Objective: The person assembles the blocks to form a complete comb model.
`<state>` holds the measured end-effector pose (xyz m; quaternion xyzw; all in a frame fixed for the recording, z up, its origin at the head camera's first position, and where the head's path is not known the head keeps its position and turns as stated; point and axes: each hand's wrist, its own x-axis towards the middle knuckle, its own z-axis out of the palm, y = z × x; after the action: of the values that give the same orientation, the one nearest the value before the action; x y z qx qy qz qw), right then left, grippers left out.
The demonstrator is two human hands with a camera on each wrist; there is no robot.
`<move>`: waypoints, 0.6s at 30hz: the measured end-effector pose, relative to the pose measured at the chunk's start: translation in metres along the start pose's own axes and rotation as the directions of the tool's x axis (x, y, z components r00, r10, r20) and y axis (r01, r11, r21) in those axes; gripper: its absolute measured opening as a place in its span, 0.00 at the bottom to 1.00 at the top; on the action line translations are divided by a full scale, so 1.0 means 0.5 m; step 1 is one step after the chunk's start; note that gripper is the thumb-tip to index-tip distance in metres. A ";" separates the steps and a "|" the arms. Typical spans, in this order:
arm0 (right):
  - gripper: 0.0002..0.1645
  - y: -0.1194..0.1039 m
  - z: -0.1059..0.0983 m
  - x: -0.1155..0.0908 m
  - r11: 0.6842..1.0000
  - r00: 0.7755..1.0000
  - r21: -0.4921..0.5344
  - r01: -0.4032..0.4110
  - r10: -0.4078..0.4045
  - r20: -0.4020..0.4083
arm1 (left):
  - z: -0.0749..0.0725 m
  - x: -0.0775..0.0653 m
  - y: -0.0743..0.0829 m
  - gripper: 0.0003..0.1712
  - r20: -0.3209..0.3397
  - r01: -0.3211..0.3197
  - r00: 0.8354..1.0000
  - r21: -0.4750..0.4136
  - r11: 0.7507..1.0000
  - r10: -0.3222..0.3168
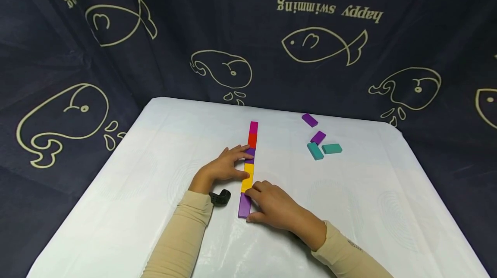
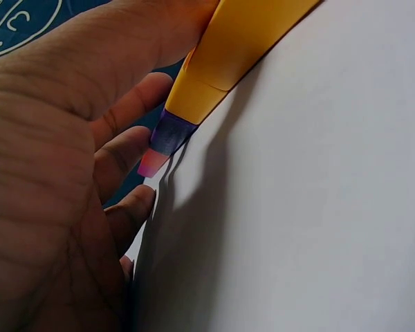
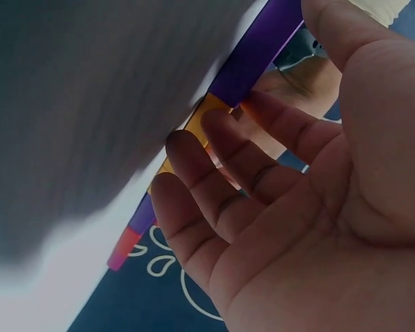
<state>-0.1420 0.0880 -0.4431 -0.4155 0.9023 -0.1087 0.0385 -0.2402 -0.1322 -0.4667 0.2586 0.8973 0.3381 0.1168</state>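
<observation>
- Head view: a row of blocks (image 1: 250, 167) lies on the white table (image 1: 136, 217), running away from the person: light purple block (image 1: 244, 205) nearest, then yellow, dark purple, red block (image 1: 252, 141) and magenta block (image 1: 254, 127).
- The left hand (image 1: 227, 166) meets the row from its left, fingers loosely spread, thumb at the yellow stretch, fingertips at the dark purple block (image 1: 251, 151).
- The right hand (image 1: 277, 207) is at the right side, its fingers gently extended, index by the light purple block's far corner and thumb by its near end.
- These blocks look light, stiff and smooth (wood or plastic, perhaps), so they probably slide easily; I would take each by its long sides, near the middle.
- The left fingers hide part of the dark purple block. A faint seam shows in the yellow stretch in the left wrist view, but whether it is two blocks is hard to tell; how firmly either hand presses, I cannot tell.
</observation>
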 end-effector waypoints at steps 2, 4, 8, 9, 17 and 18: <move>0.38 -0.001 0.000 0.000 1.000 1.000 -0.006 0.000 0.000 0.004 | 0.000 -0.001 0.001 0.34 0.002 0.001 1.000 0.000 1.000 -0.001; 0.38 -0.002 0.000 0.000 1.000 1.000 -0.012 0.002 -0.002 0.003 | -0.001 -0.002 0.002 0.34 0.002 0.000 1.000 -0.001 1.000 0.000; 0.37 -0.005 -0.002 0.000 1.000 1.000 -0.022 0.001 -0.001 0.008 | -0.002 -0.002 0.002 0.34 0.000 -0.009 1.000 0.005 1.000 0.009; 0.37 -0.005 -0.002 0.000 1.000 1.000 -0.023 0.000 0.001 0.009 | -0.002 -0.002 0.002 0.34 -0.002 -0.012 1.000 0.006 1.000 0.012; 0.36 -0.006 0.000 0.000 1.000 1.000 -0.029 -0.001 0.001 0.009 | 0.000 -0.003 -0.001 0.33 -0.004 -0.016 1.000 0.001 1.000 0.016; 0.36 -0.006 0.001 0.000 1.000 1.000 -0.031 -0.002 0.002 0.008 | 0.000 -0.003 0.000 0.33 -0.004 -0.017 1.000 0.001 1.000 0.017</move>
<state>-0.1397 0.0861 -0.4428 -0.4156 0.9041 -0.0929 0.0359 -0.2390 -0.1330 -0.4665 0.2655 0.8955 0.3391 0.1119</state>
